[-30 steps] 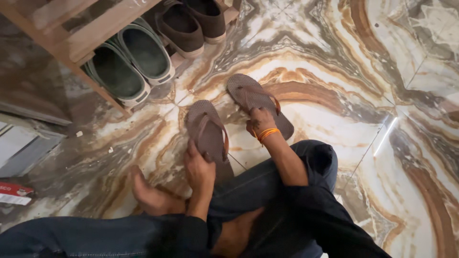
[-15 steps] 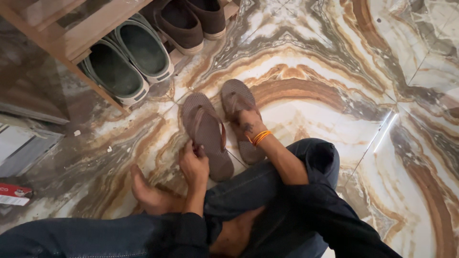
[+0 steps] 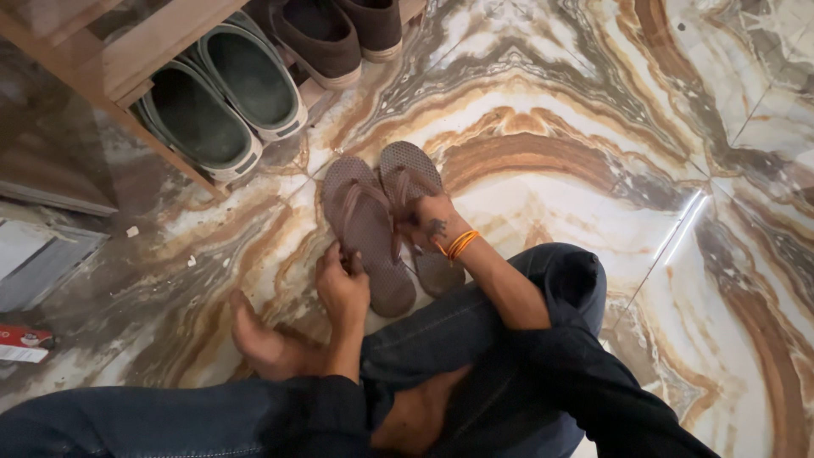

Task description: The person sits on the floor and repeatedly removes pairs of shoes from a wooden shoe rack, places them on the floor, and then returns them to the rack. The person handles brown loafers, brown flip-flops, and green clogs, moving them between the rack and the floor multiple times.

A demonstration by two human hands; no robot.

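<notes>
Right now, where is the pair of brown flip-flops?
In the head view, the brown flip-flops lie side by side on the marble floor at centre, under the left hand and right hand, just below the grey-green shoes.

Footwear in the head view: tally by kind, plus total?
Brown flip-flops: 2, side by side on the marble floor, the left hand and right hand on them.
Grey-green slip-on shoes: 2, under the wooden rack.
Dark brown shoes: 2, partly cut off at the top edge.
Total: 6
</notes>
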